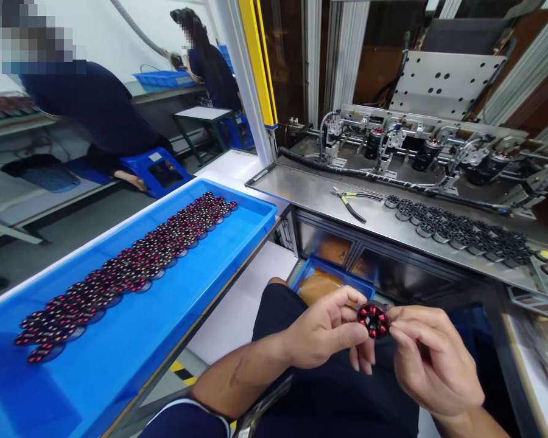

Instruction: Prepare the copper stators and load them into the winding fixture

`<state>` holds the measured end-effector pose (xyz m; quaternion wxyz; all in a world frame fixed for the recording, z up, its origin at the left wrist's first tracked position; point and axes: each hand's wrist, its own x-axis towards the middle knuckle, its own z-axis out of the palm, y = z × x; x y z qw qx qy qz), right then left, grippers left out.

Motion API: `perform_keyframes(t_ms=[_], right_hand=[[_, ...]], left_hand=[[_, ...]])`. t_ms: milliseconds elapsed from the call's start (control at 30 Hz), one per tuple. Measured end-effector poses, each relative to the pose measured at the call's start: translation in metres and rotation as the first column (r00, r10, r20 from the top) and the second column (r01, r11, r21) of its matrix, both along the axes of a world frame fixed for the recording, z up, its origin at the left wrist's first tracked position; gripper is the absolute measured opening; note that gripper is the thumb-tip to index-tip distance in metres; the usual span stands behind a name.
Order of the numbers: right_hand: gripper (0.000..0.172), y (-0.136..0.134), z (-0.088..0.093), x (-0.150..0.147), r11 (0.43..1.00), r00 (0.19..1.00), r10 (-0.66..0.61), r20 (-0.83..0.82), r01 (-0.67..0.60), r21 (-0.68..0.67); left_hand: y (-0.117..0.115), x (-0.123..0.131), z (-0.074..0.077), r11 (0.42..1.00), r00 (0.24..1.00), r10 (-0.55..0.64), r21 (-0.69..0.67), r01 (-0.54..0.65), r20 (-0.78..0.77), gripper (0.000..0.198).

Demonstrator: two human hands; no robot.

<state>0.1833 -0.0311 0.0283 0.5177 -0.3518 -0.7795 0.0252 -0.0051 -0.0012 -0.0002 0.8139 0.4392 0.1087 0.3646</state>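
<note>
Steady the red-wound core (pixel 373 322) at 4 o'clock in view: left hand (pixel 322 328) gripping its 9 o'clock rim, right hand (pixel 436 353) pinching at 3 o'clock. Avoid pressing the windings (pixel 382 317).

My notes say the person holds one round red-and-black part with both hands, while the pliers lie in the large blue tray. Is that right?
Not quite: the head view shows the pliers lying on the metal worktop, not in the large blue tray. The left hand and right hand do hold one round red-and-black part.
</note>
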Motion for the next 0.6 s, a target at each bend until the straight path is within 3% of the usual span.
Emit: perform_keyframes(t_ms=[167, 233, 267, 333, 433, 500, 600], right_hand=[[0.020, -0.007, 0.000, -0.010, 0.993, 0.988, -0.091, -0.124, 0.080, -0.087], [0.016, -0.009, 0.000, -0.017, 0.981, 0.969, -0.100, -0.226, 0.058, -0.186], [0.014, -0.010, -0.001, -0.021, 0.969, 0.954, -0.103, -0.282, 0.033, -0.244], [0.015, -0.010, -0.002, -0.026, 0.928, 0.908, -0.100, -0.408, -0.063, -0.367], [0.025, -0.008, -0.006, -0.032, 0.810, 0.786, -0.085, -0.612, -0.303, -0.502], [0.030, -0.006, -0.009, -0.034, 0.716, 0.695, -0.084, -0.714, -0.456, -0.528], [0.029, -0.005, -0.012, -0.037, 0.624, 0.604, -0.116, -0.789, -0.574, -0.531]], left_hand=[[-0.003, 0.007, 0.001, 0.982, 0.982, 0.154, 0.089, -0.164, 0.105, 0.036], [-0.003, 0.007, 0.001, 0.929, 0.951, 0.293, 0.208, -0.308, 0.097, 0.037], [-0.003, 0.006, 0.002, 0.869, 0.920, 0.380, 0.304, -0.391, 0.096, 0.040], [-0.001, 0.002, 0.003, 0.686, 0.840, 0.529, 0.524, -0.505, 0.117, 0.052], [0.003, -0.006, 0.009, 0.428, 0.768, 0.626, 0.763, -0.484, 0.136, 0.067], [0.005, -0.011, 0.015, 0.337, 0.735, 0.667, 0.831, -0.442, 0.120, 0.064], [0.006, -0.013, 0.022, 0.283, 0.695, 0.709, 0.855, -0.435, 0.119, 0.056]])
